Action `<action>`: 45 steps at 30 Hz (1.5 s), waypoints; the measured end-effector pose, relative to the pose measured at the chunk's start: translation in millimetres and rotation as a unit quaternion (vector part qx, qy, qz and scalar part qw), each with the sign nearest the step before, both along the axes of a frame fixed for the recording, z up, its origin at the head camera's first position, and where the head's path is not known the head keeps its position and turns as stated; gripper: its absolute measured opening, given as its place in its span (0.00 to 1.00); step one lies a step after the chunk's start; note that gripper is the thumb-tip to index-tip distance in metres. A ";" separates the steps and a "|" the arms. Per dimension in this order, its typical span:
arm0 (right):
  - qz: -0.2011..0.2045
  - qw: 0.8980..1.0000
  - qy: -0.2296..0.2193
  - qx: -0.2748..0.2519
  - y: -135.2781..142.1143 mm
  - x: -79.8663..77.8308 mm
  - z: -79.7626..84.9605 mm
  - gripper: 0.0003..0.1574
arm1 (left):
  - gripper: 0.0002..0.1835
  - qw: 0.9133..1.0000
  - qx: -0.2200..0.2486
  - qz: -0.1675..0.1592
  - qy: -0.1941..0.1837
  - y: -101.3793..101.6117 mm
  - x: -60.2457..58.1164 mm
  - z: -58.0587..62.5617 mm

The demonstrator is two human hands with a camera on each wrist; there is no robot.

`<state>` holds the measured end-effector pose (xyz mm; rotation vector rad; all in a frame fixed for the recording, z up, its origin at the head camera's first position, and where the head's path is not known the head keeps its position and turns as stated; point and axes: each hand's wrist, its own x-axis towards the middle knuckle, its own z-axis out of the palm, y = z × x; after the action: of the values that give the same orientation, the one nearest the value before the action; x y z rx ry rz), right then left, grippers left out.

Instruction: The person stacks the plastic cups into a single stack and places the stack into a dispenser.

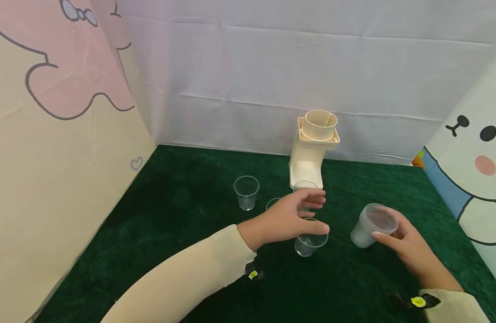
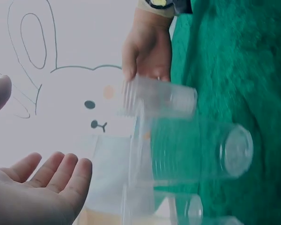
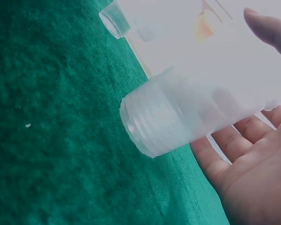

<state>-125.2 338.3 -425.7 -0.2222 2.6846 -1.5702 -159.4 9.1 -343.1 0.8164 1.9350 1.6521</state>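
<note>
My left hand [image 1: 286, 220] is spread above a clear plastic cup [image 1: 305, 249] standing on the green cloth. In the left wrist view its fingers [image 2: 61, 173] are apart from the large cup [image 2: 201, 150] and hold nothing. My right hand [image 1: 409, 246] grips a stack of nested plastic cups [image 1: 363, 232] by the rim end, thumb on the near side. That stack [image 3: 154, 117] is tilted in the right wrist view. Another clear cup [image 1: 246, 194] stands farther left. Behind the left hand, two more cups are partly hidden.
A cream-coloured dispenser-like stand [image 1: 306, 157] with a round top stands at the back, by the white wall sheet [image 1: 240, 72]. Green cloth [image 1: 183, 193] covers the table. Printed cartoon sheets hang at the left and right sides.
</note>
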 end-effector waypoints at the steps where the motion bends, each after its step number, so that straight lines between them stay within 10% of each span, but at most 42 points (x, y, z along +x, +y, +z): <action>1: 0.001 1.000 -0.001 -0.003 0.0 0.1 0.2 0.37 | 0.35 1.000 0.000 0.004 0.008 -5.0 -0.2 -1.3; 26: 0.013 0.999 -0.016 -0.029 -0.4 -0.3 -3.8 0.37 | 0.35 0.983 -0.033 0.153 0.097 -94.4 12.2 -17.8; 38: 0.012 0.999 -0.011 -0.029 1.2 0.9 -2.5 0.36 | 0.35 0.963 -0.050 0.217 0.155 -125.5 -3.4 -29.0; 45: 0.019 0.999 -0.007 -0.032 2.4 -1.8 -3.6 0.36 | 0.39 0.952 -0.069 0.251 0.162 -137.0 -31.2 -62.4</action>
<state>-127.0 340.7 -429.4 -0.2613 2.6058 -1.6404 -190.6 -127.9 -405.5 0.5966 2.6284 1.7033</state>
